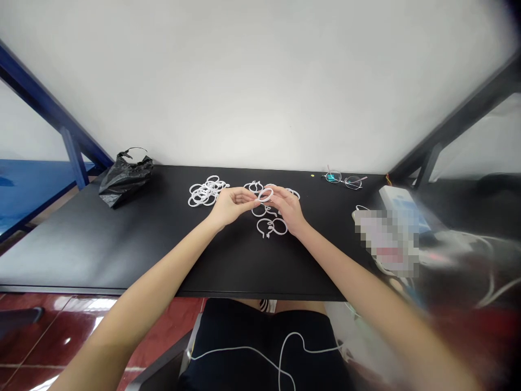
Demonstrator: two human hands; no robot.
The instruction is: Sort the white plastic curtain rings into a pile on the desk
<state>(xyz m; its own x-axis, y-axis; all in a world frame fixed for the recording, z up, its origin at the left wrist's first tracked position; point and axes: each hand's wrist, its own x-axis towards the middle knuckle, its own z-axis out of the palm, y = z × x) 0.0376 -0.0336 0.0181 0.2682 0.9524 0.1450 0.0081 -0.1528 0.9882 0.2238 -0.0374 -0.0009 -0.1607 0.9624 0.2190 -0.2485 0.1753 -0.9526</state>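
Observation:
A white plastic curtain ring (266,188) is pinched between my two hands above the black table. My left hand (232,205) grips its left side with thumb and fingertips. On the opposite side, my right hand (288,209) has its fingers closed on the same ring. Below and around the hands lie more white rings (279,226), some open at one end and some partly hidden by my fingers. A tangled pile of white rings (203,191) rests just left of my left hand.
A crumpled black plastic bag (127,179) stands at the back left of the black table (122,239). Eyeglasses (344,179) lie at the back right. A white box (402,203), a blurred-out object (386,244) and clear plastic (456,260) are on the right. A white cable (244,348) crosses my lap.

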